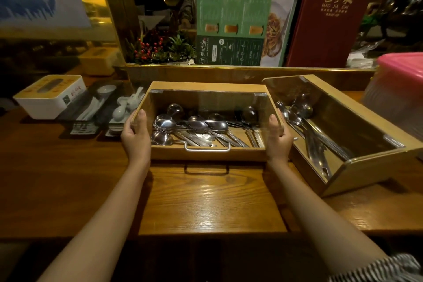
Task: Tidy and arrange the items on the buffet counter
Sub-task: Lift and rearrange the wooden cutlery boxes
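Observation:
A wooden spoon box (206, 86) with a clear lid and a metal handle (207, 147) stands in the middle of the wooden counter (206, 199). Several steel spoons (196, 127) lie inside it. My left hand (135, 135) grips the box's left side, thumb on the lid. My right hand (278, 138) grips its right side the same way. A second wooden box (357, 174) with long steel ladles (304, 117) sits askew to the right, touching or nearly touching the first.
A white tissue box (49, 98) stands at the left. Beside it a dark tray (91, 107) holds white ceramic spoons (124, 107). A pink-lidded plastic container (398, 89) is at the far right. Menus (329, 14) and a small plant (160, 49) stand behind the counter's back ledge.

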A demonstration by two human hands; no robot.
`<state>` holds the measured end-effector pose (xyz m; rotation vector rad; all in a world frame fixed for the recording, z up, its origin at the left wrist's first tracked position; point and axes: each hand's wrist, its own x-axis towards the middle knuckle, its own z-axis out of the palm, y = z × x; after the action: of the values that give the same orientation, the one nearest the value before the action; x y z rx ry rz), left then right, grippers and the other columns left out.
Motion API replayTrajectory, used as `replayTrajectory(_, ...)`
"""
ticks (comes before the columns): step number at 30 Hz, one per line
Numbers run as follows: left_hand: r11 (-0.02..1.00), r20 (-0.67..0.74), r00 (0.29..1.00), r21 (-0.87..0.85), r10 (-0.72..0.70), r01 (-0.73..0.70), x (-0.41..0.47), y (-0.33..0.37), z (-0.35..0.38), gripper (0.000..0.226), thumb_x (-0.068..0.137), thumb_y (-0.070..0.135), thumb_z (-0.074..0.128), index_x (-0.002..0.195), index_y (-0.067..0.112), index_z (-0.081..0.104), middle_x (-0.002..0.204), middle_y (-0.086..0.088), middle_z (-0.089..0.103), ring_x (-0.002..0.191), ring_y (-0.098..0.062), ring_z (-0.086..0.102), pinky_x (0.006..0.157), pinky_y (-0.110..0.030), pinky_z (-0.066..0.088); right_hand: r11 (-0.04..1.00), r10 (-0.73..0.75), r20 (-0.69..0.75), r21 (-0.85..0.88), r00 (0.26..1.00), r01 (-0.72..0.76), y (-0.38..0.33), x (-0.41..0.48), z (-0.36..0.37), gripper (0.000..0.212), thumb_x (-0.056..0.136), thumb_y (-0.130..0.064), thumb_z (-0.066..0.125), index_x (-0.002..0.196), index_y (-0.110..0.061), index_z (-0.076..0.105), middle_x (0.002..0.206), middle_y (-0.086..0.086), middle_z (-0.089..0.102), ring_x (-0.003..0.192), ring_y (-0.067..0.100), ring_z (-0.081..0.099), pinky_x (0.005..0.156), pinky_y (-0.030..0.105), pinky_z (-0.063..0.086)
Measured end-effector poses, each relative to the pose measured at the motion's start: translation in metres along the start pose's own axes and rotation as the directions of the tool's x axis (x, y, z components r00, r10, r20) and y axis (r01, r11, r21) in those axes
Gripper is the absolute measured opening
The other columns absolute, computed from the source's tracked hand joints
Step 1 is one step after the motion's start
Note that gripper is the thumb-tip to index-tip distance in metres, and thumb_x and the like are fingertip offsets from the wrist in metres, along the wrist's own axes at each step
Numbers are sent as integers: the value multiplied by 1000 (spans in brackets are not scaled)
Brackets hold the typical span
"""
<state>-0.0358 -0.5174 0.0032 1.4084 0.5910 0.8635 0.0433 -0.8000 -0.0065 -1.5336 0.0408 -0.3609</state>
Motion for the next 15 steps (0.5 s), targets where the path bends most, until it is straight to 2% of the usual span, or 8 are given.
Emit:
replayTrajectory(2, 1000, 10, 1000, 12, 9, -9, -3, 1, 0, 46, 93, 56, 50, 123, 21, 56, 114, 0, 63, 107, -16, 59, 84, -26, 50, 1000, -10, -14, -30, 1000, 10, 1, -4, -1, 61, 88, -65, 51, 123, -16, 61, 87, 1, 62, 66, -2, 54, 60, 5, 43)
replayTrajectory(3, 1000, 15, 1000, 21, 19, -19, -5, 1, 0, 45, 93, 56, 50, 122, 23, 55, 111, 4, 61, 104, -13, 58, 79, -22, 47, 999, -17, -17, -42, 1000, 16, 3, -6, -3, 60, 86, -70, 49, 117, -21, 62, 85, 4, 60, 66, 2, 53, 62, 9, 44)
replayTrajectory(4, 999, 19, 999, 32, 28, -29, -8, 1, -1, 46, 92, 56, 51, 124, 23, 53, 112, 6, 59, 102, -10, 56, 76, -19, 44, 998, -30, -15, -48, 999, 30, 4, -9, -4, 62, 84, -75, 46, 116, -25, 63, 89, 5, 63, 73, 7, 55, 68, 15, 46)
replayTrajectory(6, 998, 37, 999, 54, 39, -41, -11, -1, -5, 56, 91, 56, 53, 133, 19, 49, 118, 5, 56, 102, -8, 55, 73, -18, 42, 997, -38, -18, -66, 999, 37, 9, -12, -9, 69, 87, -74, 43, 131, -24, 57, 114, 4, 66, 101, 15, 59, 88, 28, 47)
replayTrajectory(7, 997, 49, 998, 67, 43, -46, -13, -2, -7, 59, 91, 56, 54, 136, 19, 47, 120, 4, 55, 102, -10, 55, 73, -18, 43, 996, -32, -18, -83, 999, 30, 10, -14, -11, 69, 90, -69, 42, 140, -21, 51, 129, 3, 62, 116, 16, 56, 97, 31, 45)
replayTrajectory(9, 994, 73, 996, 95, 48, -55, -12, -4, -10, 60, 91, 56, 54, 138, 19, 46, 122, 2, 57, 104, -12, 56, 74, -20, 44, 991, -16, 11, -129, 1000, 18, 9, -18, -14, 66, 96, -60, 38, 147, -19, 40, 144, 3, 52, 133, 19, 46, 108, 37, 41)
replayTrajectory(12, 993, 103, 994, 109, 35, -46, -8, -3, -11, 56, 94, 53, 52, 139, 19, 46, 127, -2, 59, 111, -16, 57, 80, -24, 47, 985, 37, 52, -171, 998, -28, 6, -20, -13, 64, 99, -57, 33, 151, -19, 33, 151, 5, 44, 140, 24, 38, 110, 41, 35)
replayTrajectory(15, 996, 97, 995, 89, -7, -1, -6, 1, -10, 54, 97, 49, 49, 141, 19, 45, 133, -5, 57, 117, -19, 55, 93, -34, 49, 986, 82, 31, -148, 996, -77, -3, -20, -7, 63, 99, -57, 34, 147, -16, 37, 144, 10, 49, 133, 29, 45, 103, 42, 42)
